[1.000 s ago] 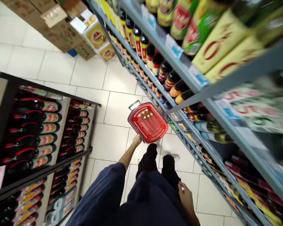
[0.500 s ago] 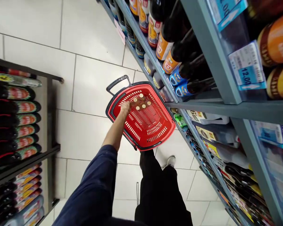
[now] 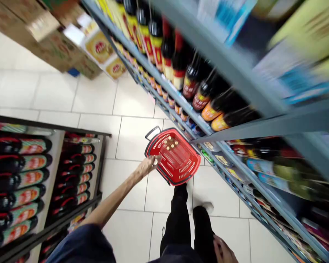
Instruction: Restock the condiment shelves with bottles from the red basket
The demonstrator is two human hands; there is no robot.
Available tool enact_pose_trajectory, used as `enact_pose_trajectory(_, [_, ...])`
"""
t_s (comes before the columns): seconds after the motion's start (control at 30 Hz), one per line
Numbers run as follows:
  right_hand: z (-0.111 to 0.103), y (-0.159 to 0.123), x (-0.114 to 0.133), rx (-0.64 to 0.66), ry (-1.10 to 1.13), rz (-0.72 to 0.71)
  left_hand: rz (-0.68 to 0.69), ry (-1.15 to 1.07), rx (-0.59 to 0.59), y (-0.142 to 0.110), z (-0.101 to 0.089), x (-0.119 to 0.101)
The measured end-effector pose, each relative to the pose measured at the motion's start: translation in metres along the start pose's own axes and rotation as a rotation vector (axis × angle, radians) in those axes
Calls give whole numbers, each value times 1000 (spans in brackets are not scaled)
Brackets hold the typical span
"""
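Note:
A red plastic basket (image 3: 181,178) with a black handle (image 3: 152,131) stands on the white tiled floor just ahead of my feet. Several small gold-capped bottles (image 3: 170,143) lie at its far end. My left hand (image 3: 150,164) is stretched down to the basket's left rim, with its fingers closed round a small item with a round pale cap (image 3: 155,161). My right hand (image 3: 224,252) hangs by my thigh at the bottom edge; its fingers are loose and hold nothing I can see.
Grey shelves (image 3: 235,69) run along the right, lined with dark sauce bottles (image 3: 193,84). On the left stands a low black rack of red-capped bottles (image 3: 30,164). Cardboard boxes (image 3: 52,47) are stacked at the far end of the aisle.
My left hand has come out of the basket's far end to its left rim, now closed round a small capped item. The camera has pulled up and back, and my right hand is in view again.

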State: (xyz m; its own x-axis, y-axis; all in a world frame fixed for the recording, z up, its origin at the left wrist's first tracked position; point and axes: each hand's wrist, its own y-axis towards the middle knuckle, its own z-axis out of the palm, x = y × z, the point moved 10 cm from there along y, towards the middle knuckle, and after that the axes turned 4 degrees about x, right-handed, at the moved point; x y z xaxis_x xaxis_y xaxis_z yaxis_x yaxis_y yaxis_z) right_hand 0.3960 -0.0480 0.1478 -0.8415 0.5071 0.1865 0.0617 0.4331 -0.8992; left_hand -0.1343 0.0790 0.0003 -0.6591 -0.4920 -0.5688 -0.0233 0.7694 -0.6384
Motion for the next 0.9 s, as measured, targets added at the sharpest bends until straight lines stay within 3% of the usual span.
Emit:
enact_pose_trajectory(0.1, [20, 9, 103, 72, 100, -282, 115, 71, 77, -64, -48, -109])
enact_pose_trajectory(0.17, [17, 3, 181, 101, 175, -504, 201, 100, 146, -103, -72, -185])
enact_pose_trajectory(0.23, [-4, -20, 244, 111, 181, -698, 283, 109, 177, -135, -97, -262])
enact_pose_trajectory(0.3, [-39, -55, 281, 99, 167, -835, 344, 86, 181, -161, -123, -336])
enact_pose_trajectory(0.37, [-87, -97, 293, 34, 177, -914, 391, 49, 178, -181, -146, -405])
enact_pose_trajectory(0.47, [-159, -156, 286, -69, 218, -961, 494, 39, 170, -206, -171, -503])
enact_pose_trajectory(0.63, [-236, -213, 274, -187, 380, -1016, 746, 96, 124, -245, -195, -637])
enact_pose_trajectory(0.77, [-284, -247, 270, -348, 620, -1060, 866, 123, 63, -260, -219, -702])
enact_pose_trajectory(0.9, [-332, -300, 266, -457, 776, -1062, 988, -50, 47, -277, -241, -734])
